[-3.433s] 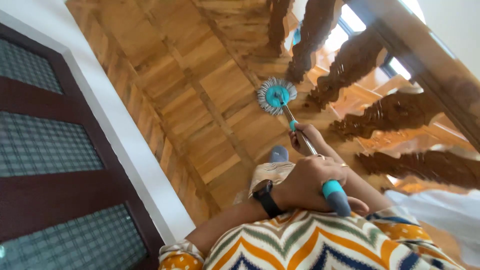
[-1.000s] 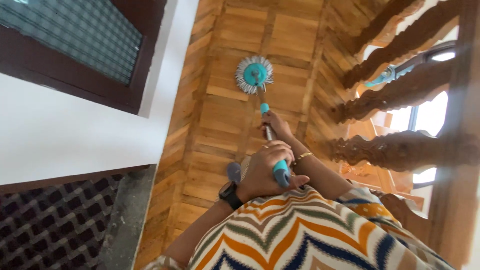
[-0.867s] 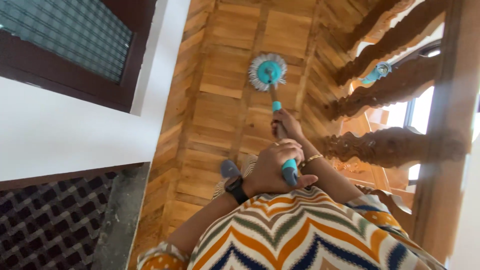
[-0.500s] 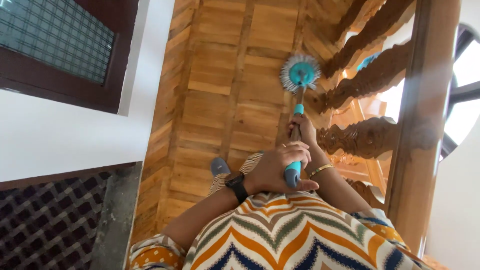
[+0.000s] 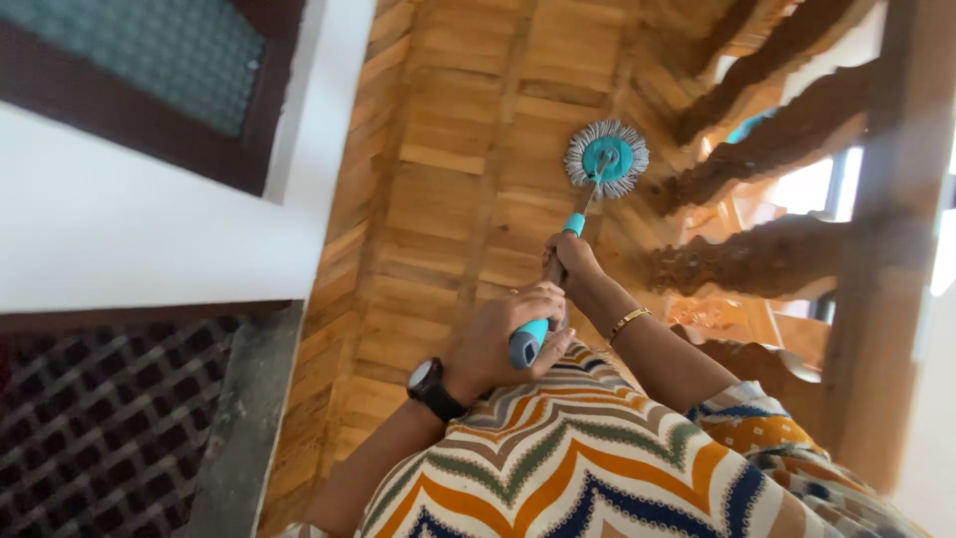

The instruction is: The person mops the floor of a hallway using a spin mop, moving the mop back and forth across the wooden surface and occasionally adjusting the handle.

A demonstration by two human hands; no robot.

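Hands: our left hand (image 5: 503, 339) and right hand (image 5: 568, 257) are both clenched around the mop handle (image 5: 546, 299).
Mop head (image 5: 606, 158): pressed on wooden floor (image 5: 468, 179).

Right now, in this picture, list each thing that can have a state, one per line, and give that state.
Mop: round head flat on the floor, handle tilted toward the person.
Left hand: fingers shut around the teal handle end.
Right hand: shut around the handle lower down.
Wristwatch: worn on the left wrist.
Bangle: worn on the right wrist.
Wooden floor: bare planks.
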